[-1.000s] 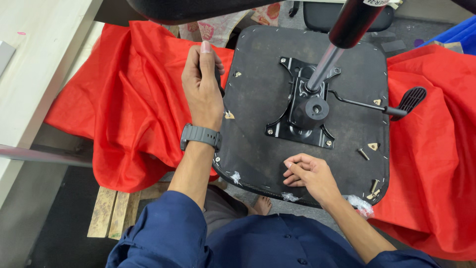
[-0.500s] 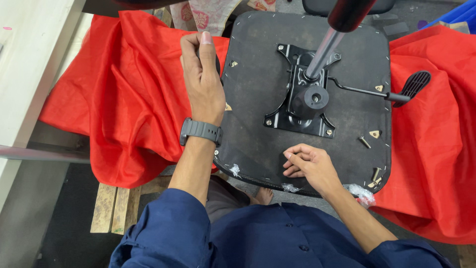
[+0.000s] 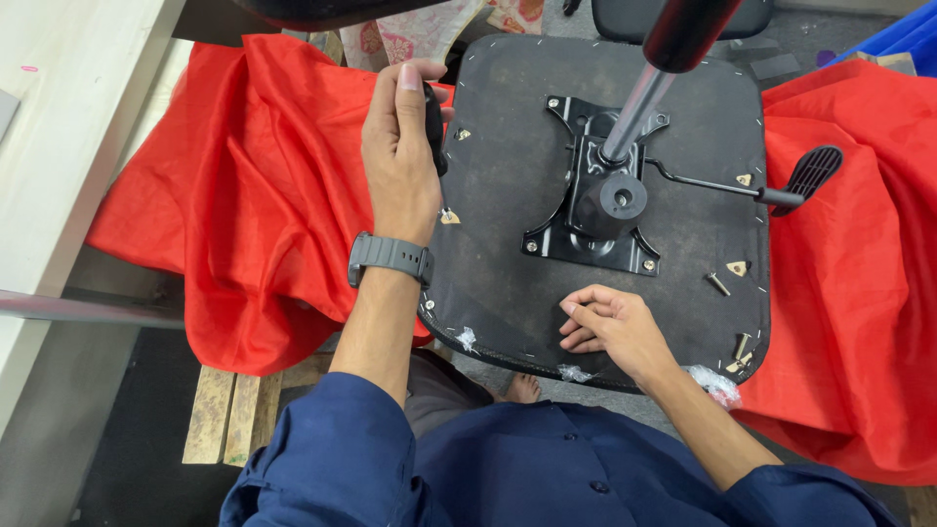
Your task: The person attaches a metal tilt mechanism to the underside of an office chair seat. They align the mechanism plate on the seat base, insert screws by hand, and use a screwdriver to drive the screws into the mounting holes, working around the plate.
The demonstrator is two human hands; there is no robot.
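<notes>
Head view, left to right: the left hand (image 3: 398, 156) has stayed at the left edge of the upturned seat base (image 3: 508, 273) over the last second. Its fingers are wrapped round a dark handle (image 3: 434, 127) and its thumb points away from the body. Only a sliver of that handle shows past the fingers, so I cannot tell what kind of tool it is or where its tip sits. The seat base lies underside up on the red cloth (image 3: 244, 215), as it did before.

At the centre, the black mounting plate (image 3: 595, 210) and the metal column (image 3: 634, 107) are unchanged, which suggests the work is in a pause or a slow adjustment rather than a fresh step.

The right hand (image 3: 610, 327) rests on the near edge of the board, curled loosely; it has drawn its fingers in a little, and whether it pinches something small is hidden. Loose screws (image 3: 720, 285) lie further right, near the lever (image 3: 781, 190). The column's top is cut off by the frame.
</notes>
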